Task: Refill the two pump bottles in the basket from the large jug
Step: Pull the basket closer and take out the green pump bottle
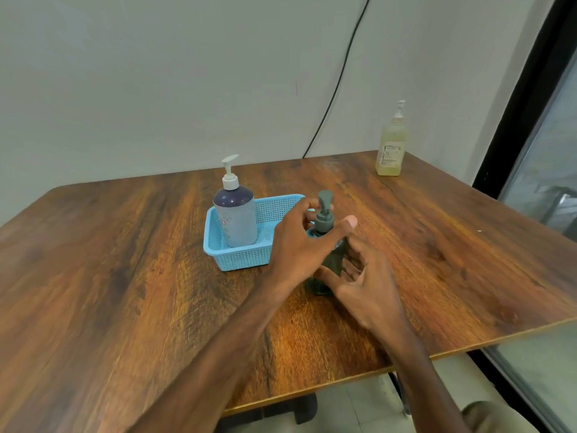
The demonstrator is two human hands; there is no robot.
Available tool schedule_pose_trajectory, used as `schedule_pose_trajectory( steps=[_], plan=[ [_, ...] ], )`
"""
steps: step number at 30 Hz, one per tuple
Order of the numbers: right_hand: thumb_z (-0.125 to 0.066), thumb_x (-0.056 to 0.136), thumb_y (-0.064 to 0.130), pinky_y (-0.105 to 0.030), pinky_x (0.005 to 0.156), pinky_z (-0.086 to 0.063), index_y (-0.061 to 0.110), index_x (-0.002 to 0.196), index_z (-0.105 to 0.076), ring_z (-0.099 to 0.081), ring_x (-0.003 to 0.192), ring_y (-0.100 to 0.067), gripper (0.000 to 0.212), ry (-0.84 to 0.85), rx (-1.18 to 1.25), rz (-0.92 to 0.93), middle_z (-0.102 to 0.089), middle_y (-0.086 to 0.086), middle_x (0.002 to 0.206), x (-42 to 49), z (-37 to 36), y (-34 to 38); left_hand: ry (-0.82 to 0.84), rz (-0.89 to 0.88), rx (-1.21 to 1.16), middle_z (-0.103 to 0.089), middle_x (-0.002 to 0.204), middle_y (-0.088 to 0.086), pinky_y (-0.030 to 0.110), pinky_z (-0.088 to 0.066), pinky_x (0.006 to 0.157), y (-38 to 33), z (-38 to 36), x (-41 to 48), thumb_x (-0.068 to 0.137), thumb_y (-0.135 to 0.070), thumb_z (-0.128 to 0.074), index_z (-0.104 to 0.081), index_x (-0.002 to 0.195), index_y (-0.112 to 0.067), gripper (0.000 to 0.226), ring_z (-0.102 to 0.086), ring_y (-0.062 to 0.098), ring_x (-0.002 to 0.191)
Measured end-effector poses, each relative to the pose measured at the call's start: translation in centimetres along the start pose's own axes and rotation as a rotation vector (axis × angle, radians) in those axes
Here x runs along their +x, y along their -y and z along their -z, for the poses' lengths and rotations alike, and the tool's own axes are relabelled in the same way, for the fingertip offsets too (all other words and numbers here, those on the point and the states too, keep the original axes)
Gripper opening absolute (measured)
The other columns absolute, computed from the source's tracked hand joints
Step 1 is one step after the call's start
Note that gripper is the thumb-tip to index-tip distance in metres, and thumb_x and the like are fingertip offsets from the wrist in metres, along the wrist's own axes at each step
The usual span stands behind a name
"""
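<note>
Pump bottles are what I'm working on, and the dark grey pump bottle [324, 245] stands on the surface [125, 276] between my hands, out of the basket. My left hand [299, 245] curls loosely round its pump collar, thumb stretched across the front and fingers behind the neck; whether it truly grips or only touches I cannot tell. My right hand [365, 276] is spread open against the lower body, thumb near the base, steadying rather than clasping. Just beyond my left hand sits the blue basket [237, 260], and the white-pump bottle [235, 214] stands upright in its far-left end, its pump on. Well beyond my right hand, near the wall, a yellowish bottle [392, 148] with its own pump stands alone; no large jug shows anywhere. As I judge it, the task has barely begun: both pump heads are seated, nothing looks poured, and I appear to be about to unscrew this first one. Opening, filling and closing both bottles remain.
</note>
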State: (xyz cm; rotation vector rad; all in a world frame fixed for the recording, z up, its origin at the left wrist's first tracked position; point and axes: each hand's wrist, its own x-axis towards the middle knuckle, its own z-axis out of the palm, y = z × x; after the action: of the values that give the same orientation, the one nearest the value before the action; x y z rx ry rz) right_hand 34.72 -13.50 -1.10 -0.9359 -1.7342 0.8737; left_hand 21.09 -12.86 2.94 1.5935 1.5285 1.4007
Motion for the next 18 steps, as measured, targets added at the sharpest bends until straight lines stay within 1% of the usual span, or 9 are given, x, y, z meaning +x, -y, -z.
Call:
schedule_pose_trajectory(
  steps=[3,4,6,7,10,11,13,15,18],
  plan=[
    [-0.082,0.082,0.019,-0.039,0.101,-0.054,0.024,0.133,-0.061,-0.065,0.114,-0.002,0.055,0.009,-0.015,0.015,-0.069,0.016,0.124,0.1,0.1,-0.3,0.044,-0.040,0.028,-0.073,0.114,-0.019,0.023,-0.055,0.096,0.1,0.0,-0.4,0.092,-0.054,-0.073,-0.070,0.119,-0.037,0.032,-0.065,-0.006,0.111],
    [-0.082,0.081,0.020,-0.040,0.101,-0.055,0.024,0.133,-0.061,-0.065,0.115,-0.002,0.056,0.011,-0.011,0.012,-0.069,0.016,0.124,0.1,0.2,-0.3,0.058,-0.052,0.033,-0.072,0.118,-0.020,0.022,-0.055,0.097,0.2,0.3,-0.8,0.094,-0.053,-0.071,-0.070,0.123,-0.038,0.032,-0.064,-0.006,0.114],
    [-0.082,0.081,0.026,-0.040,0.102,-0.054,0.026,0.140,-0.056,-0.064,0.118,-0.002,0.064,0.014,0.000,0.005,-0.067,0.016,0.128,0.0,0.1,-0.2,0.053,-0.082,0.020,-0.071,0.118,-0.024,0.012,-0.052,0.090,0.6,1.0,-1.7,0.099,-0.049,-0.066,-0.068,0.127,-0.038,0.030,-0.062,-0.012,0.113],
    [-0.083,0.080,0.031,-0.039,0.102,-0.054,0.028,0.141,-0.054,-0.063,0.119,-0.002,0.067,0.012,-0.006,0.010,-0.066,0.017,0.130,0.0,0.0,-0.2,0.038,-0.090,0.000,-0.070,0.117,-0.026,0.011,-0.053,0.088,0.9,1.4,-2.1,0.101,-0.046,-0.064,-0.068,0.128,-0.038,0.029,-0.062,-0.013,0.113],
    [-0.083,0.077,0.043,-0.040,0.104,-0.053,0.033,0.141,-0.054,-0.062,0.120,-0.001,0.070,-0.013,-0.030,0.009,-0.066,0.020,0.129,0.0,-0.1,-0.2,-0.020,-0.103,-0.030,-0.074,0.119,-0.022,0.024,-0.058,0.095,1.4,2.4,-2.3,0.100,-0.040,-0.068,-0.072,0.128,-0.032,0.029,-0.066,-0.007,0.116],
    [-0.083,0.076,0.044,-0.041,0.104,-0.052,0.033,0.141,-0.054,-0.061,0.121,-0.001,0.071,-0.017,-0.021,0.000,-0.065,0.020,0.130,0.0,-0.2,-0.2,-0.046,-0.097,-0.024,-0.075,0.116,-0.020,0.025,-0.060,0.094,1.4,2.5,-2.2,0.098,-0.040,-0.071,-0.073,0.124,-0.030,0.028,-0.067,-0.006,0.113],
    [-0.084,0.077,0.041,-0.039,0.104,-0.053,0.034,0.141,-0.053,-0.062,0.120,-0.001,0.072,-0.013,-0.011,-0.011,-0.065,0.020,0.130,0.0,-0.2,-0.2,-0.097,-0.075,-0.023,-0.076,0.107,-0.018,0.021,-0.060,0.088,1.2,2.3,-1.9,0.090,-0.043,-0.080,-0.074,0.112,-0.029,0.026,-0.070,-0.005,0.104],
    [-0.084,0.078,0.036,-0.037,0.102,-0.054,0.031,0.141,-0.054,-0.063,0.118,0.001,0.070,-0.003,-0.002,-0.008,-0.066,0.020,0.128,0.0,-0.1,-0.1,-0.131,-0.060,-0.013,-0.075,0.103,-0.016,0.019,-0.059,0.083,1.0,1.7,-1.6,0.083,-0.047,-0.085,-0.070,0.105,-0.028,0.033,-0.070,-0.003,0.100],
    [-0.083,0.080,0.033,-0.032,0.101,-0.054,0.026,0.135,-0.059,-0.064,0.115,0.002,0.061,0.008,-0.015,-0.002,-0.068,0.019,0.125,-0.1,0.1,0.2,-0.090,-0.032,0.034,-0.069,0.108,-0.020,0.017,-0.055,0.084,1.2,1.1,-1.3,0.078,-0.058,-0.084,-0.064,0.111,-0.033,0.046,-0.064,-0.008,0.102]
  ],
)
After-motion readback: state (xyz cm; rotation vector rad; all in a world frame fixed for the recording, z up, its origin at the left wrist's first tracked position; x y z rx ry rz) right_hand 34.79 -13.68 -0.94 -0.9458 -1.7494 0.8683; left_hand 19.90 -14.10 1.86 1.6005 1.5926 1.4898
